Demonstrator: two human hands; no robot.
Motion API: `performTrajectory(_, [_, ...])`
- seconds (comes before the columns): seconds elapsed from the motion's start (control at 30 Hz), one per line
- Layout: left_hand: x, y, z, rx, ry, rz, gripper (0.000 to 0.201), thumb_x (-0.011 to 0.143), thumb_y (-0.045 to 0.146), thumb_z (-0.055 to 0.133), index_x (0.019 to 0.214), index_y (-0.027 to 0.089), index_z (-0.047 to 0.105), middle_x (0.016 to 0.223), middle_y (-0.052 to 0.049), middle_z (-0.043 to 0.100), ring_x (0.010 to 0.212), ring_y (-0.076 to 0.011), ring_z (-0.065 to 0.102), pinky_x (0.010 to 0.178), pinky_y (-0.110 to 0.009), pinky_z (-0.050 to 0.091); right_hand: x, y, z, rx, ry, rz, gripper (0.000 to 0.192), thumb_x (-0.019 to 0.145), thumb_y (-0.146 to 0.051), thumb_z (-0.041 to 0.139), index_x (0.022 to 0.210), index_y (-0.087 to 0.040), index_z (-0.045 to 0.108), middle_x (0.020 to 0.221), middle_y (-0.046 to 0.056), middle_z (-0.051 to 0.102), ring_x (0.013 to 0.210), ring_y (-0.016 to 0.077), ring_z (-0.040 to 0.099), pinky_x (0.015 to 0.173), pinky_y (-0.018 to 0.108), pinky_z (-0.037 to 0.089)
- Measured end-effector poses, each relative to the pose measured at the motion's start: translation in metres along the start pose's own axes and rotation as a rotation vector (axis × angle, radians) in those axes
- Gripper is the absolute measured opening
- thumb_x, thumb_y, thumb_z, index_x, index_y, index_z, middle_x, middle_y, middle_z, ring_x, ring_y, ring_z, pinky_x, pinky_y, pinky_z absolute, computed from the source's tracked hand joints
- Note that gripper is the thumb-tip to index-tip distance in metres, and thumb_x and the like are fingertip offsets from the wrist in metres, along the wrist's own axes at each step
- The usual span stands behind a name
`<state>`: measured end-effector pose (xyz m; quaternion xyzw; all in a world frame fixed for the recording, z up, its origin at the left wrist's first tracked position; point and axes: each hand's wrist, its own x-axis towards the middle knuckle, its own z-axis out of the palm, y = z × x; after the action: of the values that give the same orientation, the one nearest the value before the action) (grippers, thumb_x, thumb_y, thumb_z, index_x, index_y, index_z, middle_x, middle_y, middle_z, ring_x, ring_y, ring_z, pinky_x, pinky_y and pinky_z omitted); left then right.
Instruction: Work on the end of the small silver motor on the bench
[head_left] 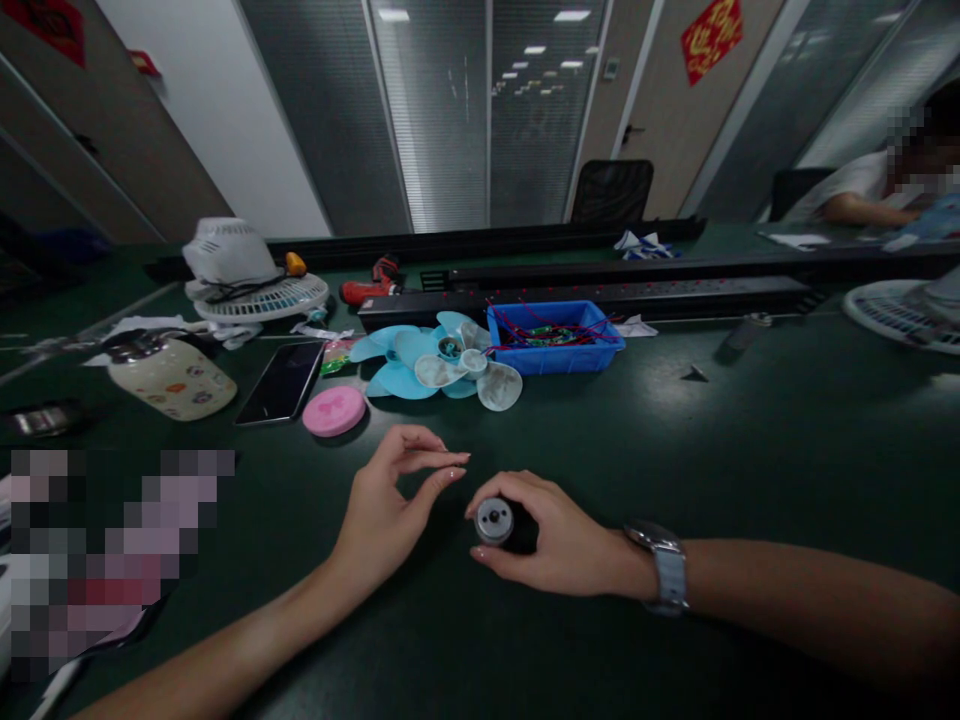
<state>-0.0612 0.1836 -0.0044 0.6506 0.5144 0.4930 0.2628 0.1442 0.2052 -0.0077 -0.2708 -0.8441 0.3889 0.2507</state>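
At lower centre, a motor-like cylinder (495, 522) is being clasped by the right hand (559, 535) — left hand (386, 500) unclosed — slippage being risked by loosening.

Pixel blocks mask the lower-left corner and the head of a person (862, 208), whom the right edge crops, as it does a fan (889, 312). Wires (517, 324) partly cover the tub (555, 358)'s contents. Most of the cylinder (494, 520)'s side is hidden. The watch (666, 568)'s dial is unreadable.

Patterned cream bottle (174, 376), dark phone (281, 384), pink round case (334, 411), red-and-black drill (369, 290), black chair (613, 192)
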Motion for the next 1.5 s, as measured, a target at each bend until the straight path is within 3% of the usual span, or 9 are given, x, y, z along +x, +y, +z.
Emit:
performTrajectory(0.2, [-0.005, -0.019, 0.003, 0.185, -0.163, -0.013, 0.027, 0.083, 0.007, 0.062, 0.102, 0.022, 0.051, 0.093, -0.003, 0.076, 0.092, -0.0236, 0.074, 0.085, -0.041, 0.055, 0.001, 0.0, 0.001, -0.003, 0.003, 0.01, 0.03, 0.077, -0.027, 0.072, 0.104, -0.023, 0.059, 0.1, 0.0, 0.067, 0.092, 0.0178, 0.062, 0.085, 0.034, 0.046])
performTrajectory(0.43, [-0.003, -0.019, -0.001, 0.431, -0.164, 0.131, 0.022, 0.079, 0.009, 0.067, 0.096, 0.023, 0.064, 0.1, -0.004, 0.072, 0.098, -0.0248, 0.068, 0.084, -0.043, 0.051, -0.001, 0.0, 0.001, 0.031, 0.014, 0.064, 0.042, 0.074, -0.027, 0.074, 0.112, -0.024, 0.056, 0.108, 0.002, 0.065, 0.099, 0.0194, 0.061, 0.088, 0.035, 0.047])
performTrajectory(0.63, [-0.003, -0.02, 0.0, 0.488, -0.194, 0.12, 0.02, 0.08, 0.012, 0.069, 0.097, 0.024, 0.069, 0.105, -0.004, 0.071, 0.106, -0.0259, 0.063, 0.089, -0.045, 0.047, 0.001, -0.001, 0.002, 0.009, -0.001, 0.101, 0.032, 0.075, -0.029, 0.074, 0.102, -0.021, 0.059, 0.099, 0.001, 0.066, 0.091, 0.0189, 0.06, 0.082, 0.035, 0.047])
performTrajectory(0.77, [-0.003, -0.017, -0.003, 0.465, -0.154, 0.092, 0.014, 0.083, 0.015, 0.068, 0.094, 0.024, 0.068, 0.102, -0.003, 0.072, 0.1, -0.0249, 0.065, 0.088, -0.045, 0.045, 0.002, -0.001, 0.001, 0.014, -0.005, 0.125, 0.032, 0.074, -0.03, 0.074, 0.101, -0.02, 0.059, 0.097, 0.002, 0.066, 0.089, 0.0189, 0.06, 0.08, 0.034, 0.047])
performTrajectory(0.97, [-0.011, 0.007, -0.007, 0.291, 0.056, 0.164, 0.014, 0.083, 0.019, 0.069, 0.095, 0.023, 0.063, 0.094, -0.002, 0.071, 0.095, -0.0218, 0.066, 0.085, -0.039, 0.048, 0.001, 0.001, 0.002, 0.024, 0.003, 0.097, 0.031, 0.074, -0.029, 0.074, 0.098, -0.02, 0.057, 0.098, 0.001, 0.066, 0.09, 0.0175, 0.06, 0.08, 0.032, 0.046])
performTrajectory(1.13, [-0.021, 0.023, 0.0, 0.173, -0.071, 0.245, 0.02, 0.081, 0.017, 0.072, 0.097, 0.023, 0.062, 0.091, -0.001, 0.07, 0.097, -0.0192, 0.063, 0.082, -0.032, 0.051, 0.001, 0.004, 0.005, 0.01, 0.016, 0.071, 0.028, 0.074, -0.026, 0.073, 0.095, -0.019, 0.056, 0.091, 0.001, 0.063, 0.083, 0.0162, 0.059, 0.073, 0.03, 0.044])
performTrajectory(1.5, [-0.015, 0.026, 0.001, 0.174, -0.152, 0.272, 0.011, 0.083, 0.021, 0.071, 0.094, 0.022, 0.067, 0.091, -0.002, 0.068, 0.093, -0.0198, 0.062, 0.08, -0.035, 0.05, -0.001, 0.005, 0.005, 0.006, 0.02, 0.058, 0.028, 0.074, -0.027, 0.073, 0.092, -0.02, 0.053, 0.089, 0.0, 0.061, 0.08, 0.0158, 0.058, 0.072, 0.029, 0.043])
